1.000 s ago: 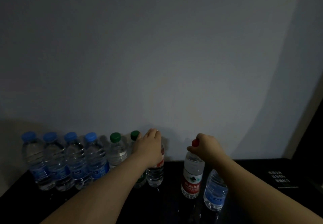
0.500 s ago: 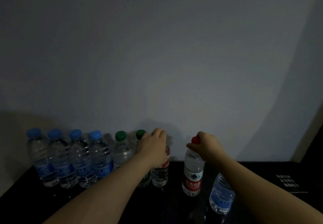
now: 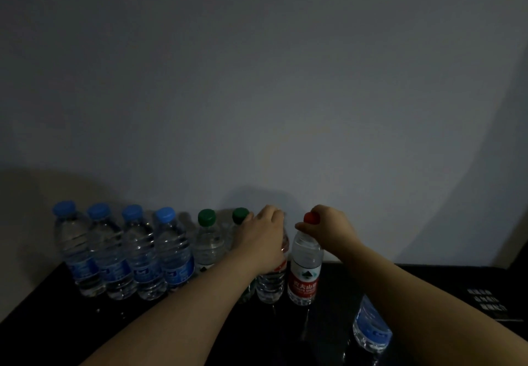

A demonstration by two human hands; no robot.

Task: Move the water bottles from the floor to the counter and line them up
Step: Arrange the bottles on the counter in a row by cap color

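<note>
Head view, dim. On the red-cap bottle, a red label with a green-and-white mountain emblem above white Chinese characters, too blurred to read with certainty. On the four blue-cap bottles, blue labels with a small white logo box, illegible. On the two green-cap bottles, pale labels with a dark mark, also illegible. At the far right of the counter, a block of white print, too small to read.

Right grip: closed around the red cap, thumb at its left side, fingers over the top and right. Bottle upright beneath it, base on the counter.

Left grip: fingers curled down over the top of a red-label bottle, cap hidden under the palm. Upright too, just left of the red-cap bottle; touching or a hair apart, cannot tell.

One row along the wall, from the left: four blue-cap, two green-cap, then the two red-label ones, all upright and close together. Apart from the row, nearer and to the right, a blue-label bottle, its top hidden beneath the right forearm.

Black, glossy counter with faint reflections of the bottles. Plain pale grey wall behind, with soft shadows above the two grips and a beige patch at the left.
</note>
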